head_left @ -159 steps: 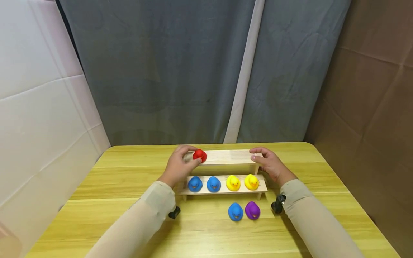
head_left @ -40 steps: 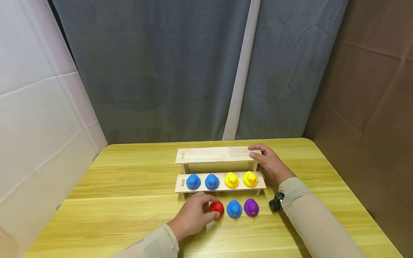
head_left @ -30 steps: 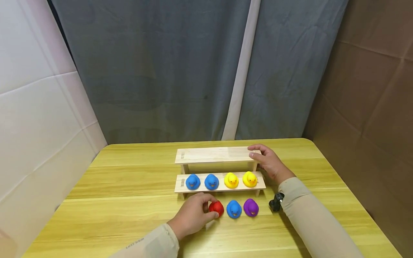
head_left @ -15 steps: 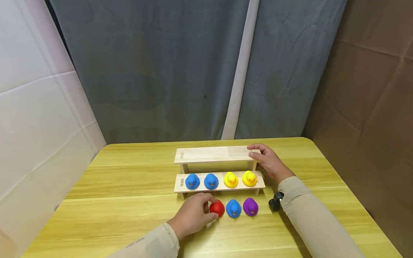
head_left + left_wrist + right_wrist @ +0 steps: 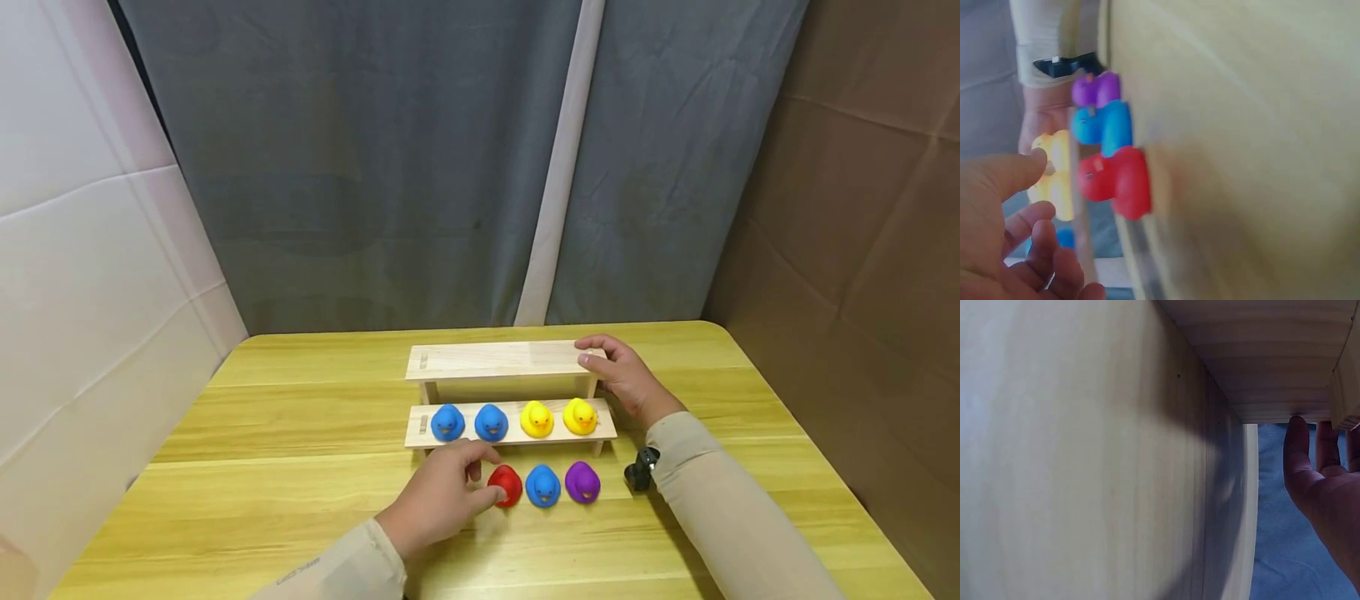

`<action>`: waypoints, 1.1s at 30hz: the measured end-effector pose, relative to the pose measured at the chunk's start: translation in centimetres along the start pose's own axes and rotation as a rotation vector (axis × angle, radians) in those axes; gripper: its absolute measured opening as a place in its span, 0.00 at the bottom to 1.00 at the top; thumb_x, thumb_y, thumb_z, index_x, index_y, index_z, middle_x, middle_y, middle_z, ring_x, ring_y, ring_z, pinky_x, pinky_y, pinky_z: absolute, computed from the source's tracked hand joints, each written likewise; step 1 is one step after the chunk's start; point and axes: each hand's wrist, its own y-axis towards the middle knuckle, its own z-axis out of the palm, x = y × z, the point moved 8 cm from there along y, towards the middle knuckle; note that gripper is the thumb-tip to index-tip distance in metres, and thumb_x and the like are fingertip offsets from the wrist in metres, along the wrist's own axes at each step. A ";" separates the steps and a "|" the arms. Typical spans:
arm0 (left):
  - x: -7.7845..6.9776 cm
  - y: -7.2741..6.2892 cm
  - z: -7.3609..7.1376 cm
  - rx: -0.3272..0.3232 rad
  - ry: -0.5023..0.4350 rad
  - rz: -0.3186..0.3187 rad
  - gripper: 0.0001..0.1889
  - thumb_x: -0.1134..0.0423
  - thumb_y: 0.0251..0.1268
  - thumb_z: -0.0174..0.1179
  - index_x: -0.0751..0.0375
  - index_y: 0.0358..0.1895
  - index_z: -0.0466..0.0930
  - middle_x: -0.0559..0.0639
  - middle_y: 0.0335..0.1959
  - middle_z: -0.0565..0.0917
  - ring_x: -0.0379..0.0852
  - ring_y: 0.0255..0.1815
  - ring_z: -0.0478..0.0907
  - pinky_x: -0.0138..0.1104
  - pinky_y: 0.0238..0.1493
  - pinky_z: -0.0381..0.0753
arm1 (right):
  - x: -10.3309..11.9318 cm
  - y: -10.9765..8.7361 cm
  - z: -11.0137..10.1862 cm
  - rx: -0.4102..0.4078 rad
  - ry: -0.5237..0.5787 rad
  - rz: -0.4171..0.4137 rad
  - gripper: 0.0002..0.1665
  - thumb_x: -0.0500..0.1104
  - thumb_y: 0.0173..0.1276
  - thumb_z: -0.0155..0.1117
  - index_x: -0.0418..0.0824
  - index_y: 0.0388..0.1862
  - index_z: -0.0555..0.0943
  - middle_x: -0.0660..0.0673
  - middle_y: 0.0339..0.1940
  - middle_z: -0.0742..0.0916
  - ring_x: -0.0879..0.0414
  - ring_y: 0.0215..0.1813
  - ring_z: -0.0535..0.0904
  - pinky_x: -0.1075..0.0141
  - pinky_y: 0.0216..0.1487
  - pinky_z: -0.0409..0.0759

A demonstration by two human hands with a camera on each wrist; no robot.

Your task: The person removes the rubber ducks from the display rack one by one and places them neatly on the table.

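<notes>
The left hand (image 5: 441, 493), fingers now parted, no longer grips the red duck (image 5: 508, 482), which rests on the counter (image 5: 247, 467) beside the front blue duck (image 5: 543, 487), its placement apparently complete, while the right hand (image 5: 628, 381) grips the upper shelf (image 5: 487, 359)

A yellow, wood-grained bench (image 5: 285, 417) with rounded far corners stands before a blue-grey fabric curtain (image 5: 337, 167) crossed by a slanting off-white strip (image 5: 562, 158), flanked by a creased white cloth wall (image 5: 90, 250) on the left and a creased brown cloth wall (image 5: 855, 267) on the right, under soft light.
</notes>
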 end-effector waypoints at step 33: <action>3.0 0.6 -7.3 -0.217 -0.085 -0.178 0.14 0.63 0.66 0.74 0.55 0.52 0.85 0.48 0.32 0.75 0.45 0.33 0.71 0.33 0.33 0.71 | 0.0 0.1 0.0 -0.005 0.012 -0.006 0.21 0.44 0.81 0.61 0.35 0.67 0.75 0.38 0.77 0.70 0.47 0.59 0.77 0.45 0.66 0.75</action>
